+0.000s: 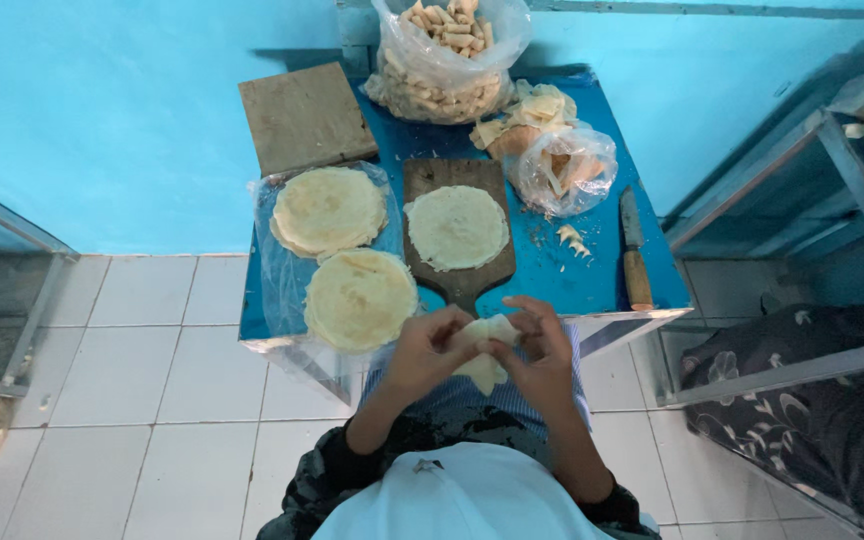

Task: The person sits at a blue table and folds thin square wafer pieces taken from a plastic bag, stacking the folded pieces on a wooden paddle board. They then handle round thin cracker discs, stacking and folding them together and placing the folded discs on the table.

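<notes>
Both my hands hold a pale folded dough wrapper [485, 352] over my lap, just in front of the small blue table [607, 285]. My left hand [425, 350] grips its left side and my right hand [539, 352] pinches its right side. A round flat wrapper [457, 227] lies on a wooden paddle board [465, 285] on the table. Two stacks of round wrappers [328, 209] [359, 298] rest on clear plastic to its left.
A clear bag of rolled pieces [449, 60] stands at the table's back, with a smaller bag of scraps [564, 170] and a wooden-handled knife [634, 255] to the right. A square wooden board [305, 117] lies back left. Metal shelving [832, 190] stands right.
</notes>
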